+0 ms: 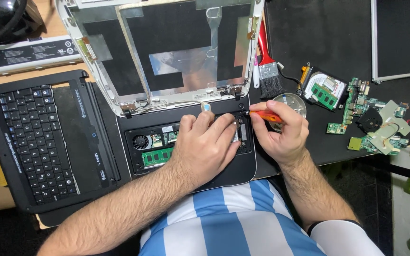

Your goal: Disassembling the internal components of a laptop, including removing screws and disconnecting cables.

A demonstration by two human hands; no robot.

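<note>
Bare forearms, a light-blue-and-white striped shirt [224, 223], and a black-edged white sleeve [342, 237].

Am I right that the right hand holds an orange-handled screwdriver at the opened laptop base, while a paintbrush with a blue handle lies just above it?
Not quite: the head view shows the paintbrush has a red handle, not blue. The rest holds: the right hand holds the orange-handled screwdriver at the opened laptop base, and the brush lies just above it.

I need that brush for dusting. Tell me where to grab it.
Take the brush by its red handle, coming from above. The handle lies flat beside the lid's right edge, pointing away from you. The bristles point toward you, near the right hand.
</note>
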